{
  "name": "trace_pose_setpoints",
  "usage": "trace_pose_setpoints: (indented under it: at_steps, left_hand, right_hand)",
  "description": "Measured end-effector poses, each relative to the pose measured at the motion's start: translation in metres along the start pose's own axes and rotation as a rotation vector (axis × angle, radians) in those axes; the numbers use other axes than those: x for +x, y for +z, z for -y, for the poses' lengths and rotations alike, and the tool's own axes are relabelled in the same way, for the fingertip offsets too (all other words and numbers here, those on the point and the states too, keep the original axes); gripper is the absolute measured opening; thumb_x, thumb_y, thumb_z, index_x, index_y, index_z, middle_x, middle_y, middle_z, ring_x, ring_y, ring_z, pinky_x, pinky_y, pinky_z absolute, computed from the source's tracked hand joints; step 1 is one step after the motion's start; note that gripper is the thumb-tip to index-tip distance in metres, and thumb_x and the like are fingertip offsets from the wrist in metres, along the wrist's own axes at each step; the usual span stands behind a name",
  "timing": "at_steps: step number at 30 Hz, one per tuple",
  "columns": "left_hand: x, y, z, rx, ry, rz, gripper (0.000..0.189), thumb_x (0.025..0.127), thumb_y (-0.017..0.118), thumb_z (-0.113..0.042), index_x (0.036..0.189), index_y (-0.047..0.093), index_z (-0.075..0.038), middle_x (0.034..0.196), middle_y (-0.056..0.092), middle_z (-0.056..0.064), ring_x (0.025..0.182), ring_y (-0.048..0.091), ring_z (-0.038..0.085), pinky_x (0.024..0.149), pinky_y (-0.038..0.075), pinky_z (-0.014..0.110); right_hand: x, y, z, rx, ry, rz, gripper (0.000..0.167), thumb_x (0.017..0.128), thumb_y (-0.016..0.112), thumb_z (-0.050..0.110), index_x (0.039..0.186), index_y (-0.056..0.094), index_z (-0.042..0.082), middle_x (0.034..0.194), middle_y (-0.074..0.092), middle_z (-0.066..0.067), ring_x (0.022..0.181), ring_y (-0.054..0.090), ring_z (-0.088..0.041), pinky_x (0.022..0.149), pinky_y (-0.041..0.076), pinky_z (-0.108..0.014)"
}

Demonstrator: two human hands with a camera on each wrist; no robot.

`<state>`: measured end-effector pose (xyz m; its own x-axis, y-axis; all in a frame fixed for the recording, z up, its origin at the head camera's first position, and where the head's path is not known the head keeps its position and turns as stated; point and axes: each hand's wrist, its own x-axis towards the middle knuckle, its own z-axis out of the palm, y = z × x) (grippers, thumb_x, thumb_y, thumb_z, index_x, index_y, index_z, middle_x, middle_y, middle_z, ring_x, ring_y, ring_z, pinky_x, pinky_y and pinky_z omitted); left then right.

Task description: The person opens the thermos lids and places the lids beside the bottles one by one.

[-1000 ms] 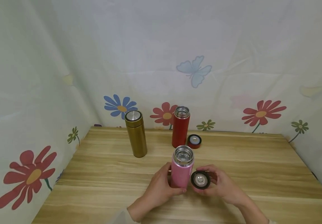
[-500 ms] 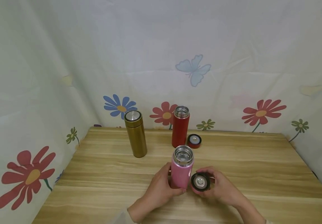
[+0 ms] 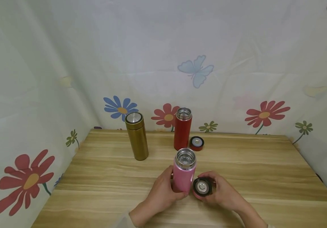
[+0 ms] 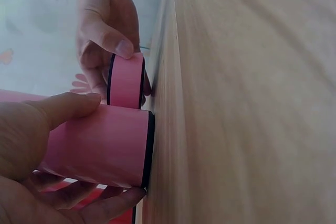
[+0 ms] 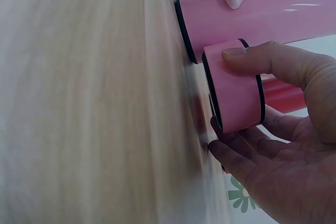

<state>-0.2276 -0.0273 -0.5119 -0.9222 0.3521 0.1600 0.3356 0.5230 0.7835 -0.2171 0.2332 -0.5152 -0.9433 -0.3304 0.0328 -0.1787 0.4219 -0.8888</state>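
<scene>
Upright at the front middle of the table is a pink thermos bottle [image 3: 184,177], its steel mouth uncovered. My left hand [image 3: 161,193] grips its lower part, thumb on the near side and fingers round the far side. Just right of the bottle, my right hand [image 3: 223,192] holds the pink lid [image 3: 201,187] by its side, with the black seal and steel underside facing up. In the right wrist view the thumb lies on the side of the lid [image 5: 233,90], close over the wood and right beside the bottle [image 5: 247,17].
Behind the pink bottle stands a red thermos [image 3: 182,131] without its lid. The red lid [image 3: 196,143] lies underside up to its right. A capped gold thermos [image 3: 137,137] stands left on the wooden table [image 3: 101,177], and a flowered curtain [image 3: 140,57] hangs behind.
My right hand has lowered the pink lid slightly toward the table, beside the bottle. The left hand and the pink bottle have stayed in place.
</scene>
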Motion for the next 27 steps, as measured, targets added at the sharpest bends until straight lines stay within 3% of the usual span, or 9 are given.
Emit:
trace_pose_setpoints:
  at_steps: [17,27]
  left_hand:
    - [0.0008,0.0014,-0.0011,0.030,0.039,-0.053,0.075,0.073,0.094,-0.031,0.135,0.054,-0.019,0.127,0.068,0.001,0.119,0.065,0.019,0.100,0.054,0.042]
    - [0.0015,0.0008,-0.0032,0.028,0.027,-0.038,0.076,0.073,0.093,-0.033,0.137,0.054,-0.019,0.129,0.067,0.000,0.119,0.064,0.018,0.100,0.054,0.042]
  right_hand:
    - [0.0030,0.0000,0.0011,0.021,-0.009,0.002,0.071,0.067,0.092,0.007,0.130,0.059,0.002,0.129,0.063,-0.015,0.120,0.059,-0.027,0.100,0.046,-0.022]
    - [0.0033,-0.0018,0.0007,0.016,-0.055,-0.011,0.072,0.068,0.093,0.010,0.131,0.059,0.000,0.130,0.063,-0.017,0.121,0.059,-0.031,0.099,0.048,-0.023]
